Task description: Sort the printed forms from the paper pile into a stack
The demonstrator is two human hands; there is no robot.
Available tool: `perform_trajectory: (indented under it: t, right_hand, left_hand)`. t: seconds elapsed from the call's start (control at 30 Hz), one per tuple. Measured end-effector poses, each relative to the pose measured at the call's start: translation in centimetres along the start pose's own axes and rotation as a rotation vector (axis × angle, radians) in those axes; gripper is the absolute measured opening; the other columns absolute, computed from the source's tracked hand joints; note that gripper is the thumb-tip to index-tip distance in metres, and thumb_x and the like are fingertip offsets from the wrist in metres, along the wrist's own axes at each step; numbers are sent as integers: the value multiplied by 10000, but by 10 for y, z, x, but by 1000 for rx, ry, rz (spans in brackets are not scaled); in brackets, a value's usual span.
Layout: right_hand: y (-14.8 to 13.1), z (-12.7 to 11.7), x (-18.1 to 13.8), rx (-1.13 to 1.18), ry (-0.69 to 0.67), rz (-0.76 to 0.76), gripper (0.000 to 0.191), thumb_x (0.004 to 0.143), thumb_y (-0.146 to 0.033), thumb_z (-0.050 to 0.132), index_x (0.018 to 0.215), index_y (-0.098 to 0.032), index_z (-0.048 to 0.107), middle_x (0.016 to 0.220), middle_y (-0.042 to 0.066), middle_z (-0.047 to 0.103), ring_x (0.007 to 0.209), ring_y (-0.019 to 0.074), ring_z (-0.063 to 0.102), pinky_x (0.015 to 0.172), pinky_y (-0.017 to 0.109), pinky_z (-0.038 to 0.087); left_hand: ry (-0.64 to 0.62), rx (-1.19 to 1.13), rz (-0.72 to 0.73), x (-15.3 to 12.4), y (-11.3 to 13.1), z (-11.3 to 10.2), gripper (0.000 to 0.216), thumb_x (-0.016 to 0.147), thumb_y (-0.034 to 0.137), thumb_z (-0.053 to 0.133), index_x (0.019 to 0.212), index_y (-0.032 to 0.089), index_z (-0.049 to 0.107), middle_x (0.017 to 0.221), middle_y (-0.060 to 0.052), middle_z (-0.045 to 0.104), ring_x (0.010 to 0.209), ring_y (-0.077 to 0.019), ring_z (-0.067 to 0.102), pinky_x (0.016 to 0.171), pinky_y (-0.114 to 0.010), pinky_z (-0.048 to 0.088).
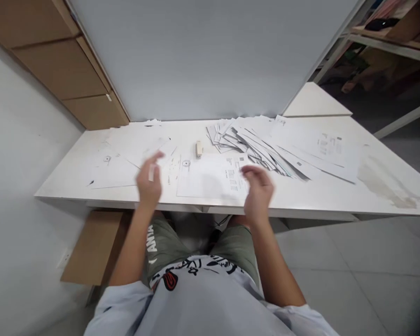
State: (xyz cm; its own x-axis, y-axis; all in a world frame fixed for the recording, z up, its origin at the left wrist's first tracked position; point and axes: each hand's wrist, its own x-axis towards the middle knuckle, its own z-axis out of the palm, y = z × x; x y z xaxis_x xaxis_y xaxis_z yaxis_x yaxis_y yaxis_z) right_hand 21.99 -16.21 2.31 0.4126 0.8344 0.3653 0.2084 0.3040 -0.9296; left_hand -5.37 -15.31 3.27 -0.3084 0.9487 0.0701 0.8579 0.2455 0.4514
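Note:
My left hand is held over the table's front part, left of a printed sheet of paper. Its thumb and forefinger are apart with nothing between them, and the fingers are slightly blurred. At the right edge of that sheet, my right hand has its fingers bent and pressed together. Whether they pinch the paper or anything else cannot be made out. The sheet lies flat, with a round mark at its upper left and printed text on its right. Just behind it stands a small beige block-like object.
A fanned, untidy pile of papers spreads over the right of the white table, beside larger printed sheets. More sheets lie at the left. Cardboard boxes stand at the back left, and a grey panel rises behind.

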Motion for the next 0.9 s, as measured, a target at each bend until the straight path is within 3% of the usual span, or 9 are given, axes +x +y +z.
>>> perform_trajectory:
  t: [0.07, 0.1, 0.17, 0.2, 0.3, 0.43, 0.63, 0.8, 0.9]
  right_hand:
    - [12, 9, -8, -111, -111, -62, 261, 940, -347, 517, 1075, -187, 674, 1069, 97, 691, 1039, 255, 640, 942, 493, 529]
    - [20, 12, -11, -189, -171, -112, 264, 925, -339, 512, 1065, -188, 676, 1096, 115, 691, 1069, 272, 630, 959, 512, 517]
    - [36, 13, -11, -325, -243, -231, 275, 907, -322, 503, 1074, -182, 670, 1166, 146, 674, 1135, 296, 601, 991, 535, 494]
    - [42, 12, -9, -370, -255, -284, 278, 907, -310, 492, 1081, -179, 665, 1186, 155, 666, 1157, 299, 590, 1002, 537, 487]
    - [48, 5, 0, -456, -244, -378, 276, 921, -266, 461, 1104, -177, 649, 1197, 157, 661, 1172, 286, 582, 1015, 521, 480]
    - [45, 7, -2, -516, -241, -381, 275, 922, -243, 453, 1113, -180, 640, 1223, 148, 653, 1187, 285, 570, 1024, 521, 467]
    - [47, 26, -7, -484, -286, -350, 299, 919, -260, 450, 1124, -185, 655, 1235, 150, 645, 1206, 298, 561, 1032, 526, 460]
    - [47, 78, 45, -443, -443, -368, 384, 915, -231, 433, 1230, -175, 646, 1307, 144, 635, 1251, 297, 550, 1093, 528, 420]
    - [49, 122, 73, -480, -609, -368, 485, 906, -176, 417, 1367, -126, 560, 1467, 140, 522, 1378, 285, 453, 1165, 516, 347]
  left_hand:
    - [44, -47, 301, 3, 4, 8, 478, 1042, 308, 248, 1094, 43, 642, 1151, -121, 735, 1134, -96, 620, 1109, -430, 406]
    - [66, -49, 457, 0, 4, 17, 375, 998, 287, 410, 1193, 64, 640, 1258, -121, 693, 1257, -133, 577, 1097, -358, 437]
    - [91, 17, 662, -9, 2, 40, 435, 955, 285, 524, 1342, 94, 580, 1404, -142, 590, 1394, -240, 466, 1132, -427, 423]
    - [84, 74, 692, -14, 0, 51, 468, 960, 303, 509, 1383, 105, 549, 1435, -147, 561, 1420, -275, 428, 1153, -470, 392]
    - [-10, 199, 746, -24, -3, 68, 484, 995, 304, 409, 1449, 156, 490, 1512, -107, 485, 1470, -307, 334, 1189, -512, 317]
    - [-142, 238, 846, -30, 5, 69, 511, 1012, 338, 354, 1490, 176, 435, 1567, -67, 413, 1492, -306, 280, 1200, -478, 293]
    - [-138, 248, 832, -48, 33, 83, 603, 978, 421, 428, 1523, 168, 371, 1599, -94, 353, 1506, -334, 230, 1199, -521, 280]
    - [-118, 231, 812, -52, 40, 89, 615, 968, 416, 433, 1525, 164, 367, 1586, -116, 372, 1505, -345, 227, 1182, -552, 305]
    - [-118, 233, 789, -53, 42, 90, 634, 952, 417, 463, 1512, 131, 384, 1592, -131, 357, 1498, -363, 239, 1191, -543, 294]
